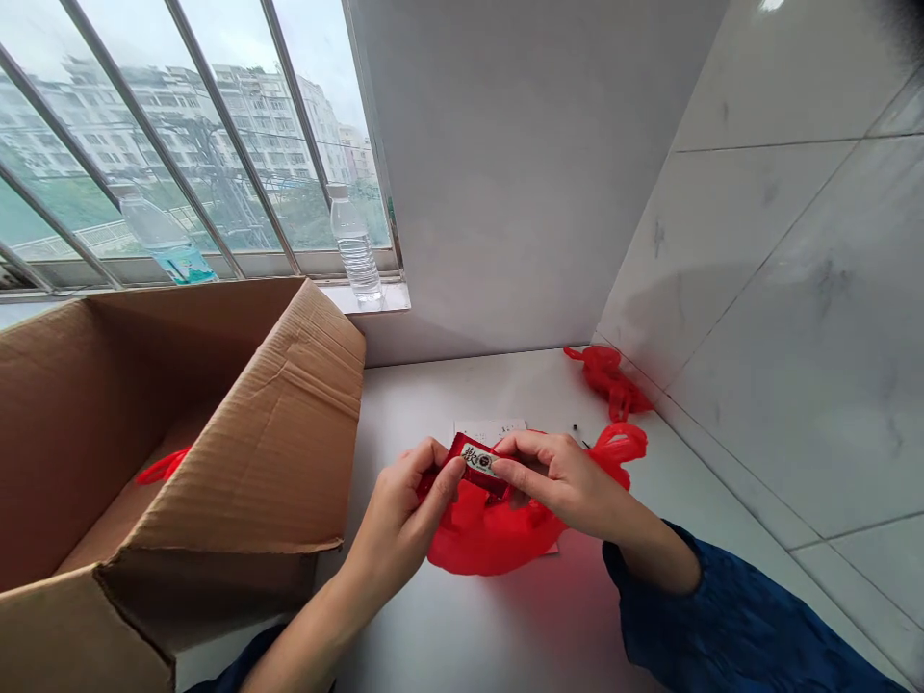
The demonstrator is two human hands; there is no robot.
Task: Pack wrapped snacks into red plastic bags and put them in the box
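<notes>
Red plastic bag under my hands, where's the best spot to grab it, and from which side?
Grip the red plastic bag by its handle loop, which stands up free at the bag's right end. Come from the right, where the right hand, pinching the red packet, is nearest. The body lies limp and crumpled on the counter, probably harder to pinch.

Worn: right sleeve [722, 616] dark blue, loose, crinkled fabric, cuff ending above the wrist. The left sleeve [242, 666] is the same blue, only its edge in view. Left hand [397, 520] and right hand [563, 481] are bare.
</notes>
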